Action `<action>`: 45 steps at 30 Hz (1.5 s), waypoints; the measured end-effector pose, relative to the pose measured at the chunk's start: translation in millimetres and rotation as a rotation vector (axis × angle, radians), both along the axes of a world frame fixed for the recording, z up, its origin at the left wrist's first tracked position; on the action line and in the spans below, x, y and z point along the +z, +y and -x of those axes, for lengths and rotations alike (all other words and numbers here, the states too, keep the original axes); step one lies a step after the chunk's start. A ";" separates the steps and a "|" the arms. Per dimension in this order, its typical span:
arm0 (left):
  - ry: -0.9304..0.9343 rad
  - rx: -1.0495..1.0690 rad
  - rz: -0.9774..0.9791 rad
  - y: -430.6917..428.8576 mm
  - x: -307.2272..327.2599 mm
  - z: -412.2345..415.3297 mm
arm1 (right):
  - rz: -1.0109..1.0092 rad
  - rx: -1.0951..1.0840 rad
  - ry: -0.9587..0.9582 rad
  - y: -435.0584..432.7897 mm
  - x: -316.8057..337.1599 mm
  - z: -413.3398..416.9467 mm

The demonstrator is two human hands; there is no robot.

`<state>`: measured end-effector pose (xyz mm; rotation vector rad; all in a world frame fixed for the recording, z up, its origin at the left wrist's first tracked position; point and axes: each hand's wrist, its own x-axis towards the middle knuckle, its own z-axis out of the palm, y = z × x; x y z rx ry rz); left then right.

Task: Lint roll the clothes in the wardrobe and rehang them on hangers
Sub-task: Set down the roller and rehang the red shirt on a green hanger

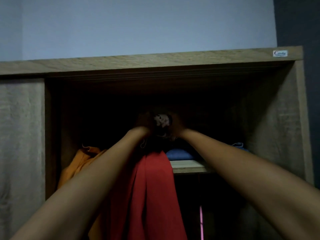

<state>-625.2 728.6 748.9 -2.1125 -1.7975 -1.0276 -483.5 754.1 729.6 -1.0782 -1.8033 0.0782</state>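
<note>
Both my arms reach up into the dark top of the open wardrobe [270,118]. My left hand [143,122] and my right hand [176,124] are close together, on either side of a small pale patterned piece of cloth [161,120]. Shadow and blur hide the fingers, so their grip cannot be made out. A red garment [152,187] hangs straight down just below the hands, between my forearms. An orange garment [81,161] hangs to its left. No hanger or lint roller can be made out.
Folded blue clothes [180,154] lie on a wooden shelf [188,168] at the right, under my right forearm. A thin pink strip [201,220] hangs lower down. A wardrobe door panel [20,135] covers the left side. The wardrobe's top board [138,62] spans above.
</note>
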 end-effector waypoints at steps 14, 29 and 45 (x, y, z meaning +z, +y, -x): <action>-0.122 -0.347 0.059 -23.5 -1.0 -148.6 | -0.009 -0.430 0.041 -49.9 4.0 -142.8; 0.081 -0.420 0.337 -40.7 -23.8 -120.7 | 0.260 -0.488 -0.226 -74.7 -21.2 -126.5; 0.144 0.230 0.281 -1.5 -48.3 66.1 | -0.029 -0.125 -0.187 -87.2 -40.1 1.2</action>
